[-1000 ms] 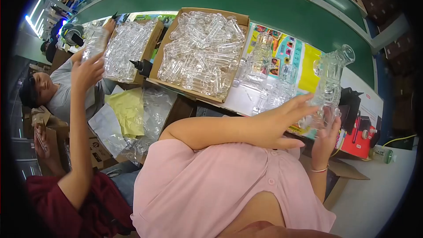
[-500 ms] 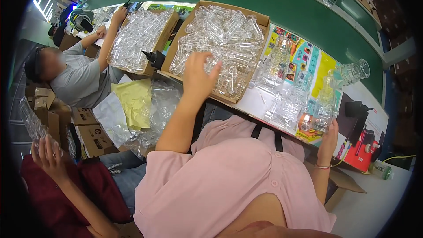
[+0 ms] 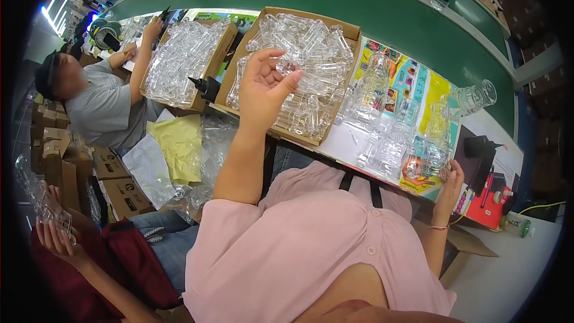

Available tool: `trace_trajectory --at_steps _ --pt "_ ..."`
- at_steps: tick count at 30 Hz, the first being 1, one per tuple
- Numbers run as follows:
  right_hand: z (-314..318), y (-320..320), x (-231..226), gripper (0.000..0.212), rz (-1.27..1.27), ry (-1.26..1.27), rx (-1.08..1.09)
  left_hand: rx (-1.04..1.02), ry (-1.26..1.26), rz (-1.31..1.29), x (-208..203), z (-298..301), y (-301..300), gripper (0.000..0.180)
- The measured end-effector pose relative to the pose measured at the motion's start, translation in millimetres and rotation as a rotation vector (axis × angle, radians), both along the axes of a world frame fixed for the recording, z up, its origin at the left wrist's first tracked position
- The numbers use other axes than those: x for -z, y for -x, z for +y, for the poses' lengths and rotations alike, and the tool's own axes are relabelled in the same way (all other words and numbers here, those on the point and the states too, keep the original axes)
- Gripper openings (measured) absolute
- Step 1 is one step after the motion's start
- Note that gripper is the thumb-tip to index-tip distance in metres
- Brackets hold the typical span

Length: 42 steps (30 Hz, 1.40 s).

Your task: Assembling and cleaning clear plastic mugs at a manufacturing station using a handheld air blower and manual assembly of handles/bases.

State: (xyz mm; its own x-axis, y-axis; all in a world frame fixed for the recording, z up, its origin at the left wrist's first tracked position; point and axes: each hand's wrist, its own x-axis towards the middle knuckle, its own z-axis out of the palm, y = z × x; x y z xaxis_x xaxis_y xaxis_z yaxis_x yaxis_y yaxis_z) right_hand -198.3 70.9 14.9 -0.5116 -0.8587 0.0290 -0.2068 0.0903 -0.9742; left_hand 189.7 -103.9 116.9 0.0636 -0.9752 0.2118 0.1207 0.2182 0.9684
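Observation:
My left hand (image 3: 263, 90) is raised over the near part of a cardboard box (image 3: 222, 97) filled with clear, tube-shaped plastic pieces (image 3: 317, 36). Its thumb and fingers are closed on one clear plastic piece (image 3: 320, 84), which points to the right over the pile. At the table's front edge on the right, my right hand (image 3: 449, 190) has its fingers loosely apart, beside a group of clear pieces (image 3: 439, 152) standing close together. Whether its fingertips touch the nearest piece is hard to make out.
A black-nozzled bottle (image 3: 206, 87) stands between my box and a second filled box (image 3: 185, 63). A co-worker in grey (image 3: 101, 104) sits to the left; another person's hand (image 3: 57, 242) holds clear plastic at lower left. A black bottle (image 3: 478, 149) stands far right.
My left hand has come up and slightly left from the pile, its fingers now closed round a clear piece. My right hand stays by the table edge. The person at lower left has lowered their hand.

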Motion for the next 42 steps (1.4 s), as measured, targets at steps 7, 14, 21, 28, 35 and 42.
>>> trace_trajectory --at_steps 7,14,21,28,35,42 --pt "-0.2 -6.9 -1.3 0.034 0.097 0.003 -0.022 0.165 0.177 0.223 -21.7 29.8 14.1 0.036" --pt "0.5 -5.1 1.6 0.035 0.043 0.048 -0.013 0.162 0.219 0.194 -23.1 30.3 17.0 0.037" --pt "-1.6 -1.9 4.2 0.039 0.054 0.033 -0.028 0.027 -0.008 -0.155 12.9 0.6 -2.0 0.029" --pt "0.9 3.9 11.2 0.043 0.046 0.028 -0.015 -0.283 0.174 -0.833 26.6 4.6 -21.4 0.026" --pt "3.9 9.1 19.7 0.044 -0.015 0.06 0.042 -1.003 0.441 -0.712 4.9 -28.0 -148.5 0.007" --pt "-1.2 11.4 22.3 0.046 0.024 0.024 0.028 -0.775 0.063 -1.377 66.1 -72.4 -266.5 0.027"
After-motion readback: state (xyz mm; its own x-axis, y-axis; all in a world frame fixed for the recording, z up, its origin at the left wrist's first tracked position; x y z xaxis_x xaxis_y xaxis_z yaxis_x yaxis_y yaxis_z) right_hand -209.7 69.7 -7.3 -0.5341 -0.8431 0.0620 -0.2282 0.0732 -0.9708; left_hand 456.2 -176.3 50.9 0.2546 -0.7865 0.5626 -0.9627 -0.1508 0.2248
